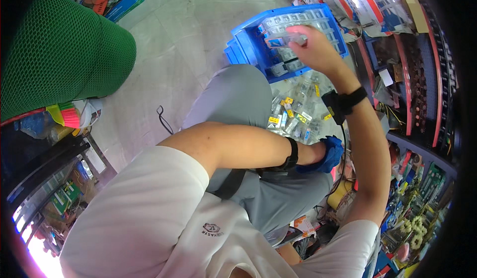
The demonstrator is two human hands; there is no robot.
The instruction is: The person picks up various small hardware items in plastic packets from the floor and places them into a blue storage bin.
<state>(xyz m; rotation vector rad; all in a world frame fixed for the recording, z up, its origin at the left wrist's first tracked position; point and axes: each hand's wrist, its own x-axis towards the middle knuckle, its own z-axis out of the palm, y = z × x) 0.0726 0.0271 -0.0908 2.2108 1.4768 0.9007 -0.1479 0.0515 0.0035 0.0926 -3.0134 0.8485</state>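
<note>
My right hand point(315, 49) is closed around a small clear plastic box point(280, 40) by its end, held above a blue plastic bin point(251, 32). Rows of similar clear boxes point(293, 19) lie inside that bin. My left arm crosses in front of my body. At its end my left hand point(317, 153) is bunched into a crumpled blue cloth point(330, 156), which hides most of its fingers. Between the bin and the left hand, a loose pile of clear boxes point(293, 111), some with yellow labels, spreads over the floor.
A large roll of green mesh point(74, 49) stands at the left, with a pink-bristled brush point(69, 118) below it. Shelving point(405, 79) lines the right side, near my right arm. Cluttered parts point(412, 223) fill the lower right. A thin black loop point(164, 120) lies on the floor.
</note>
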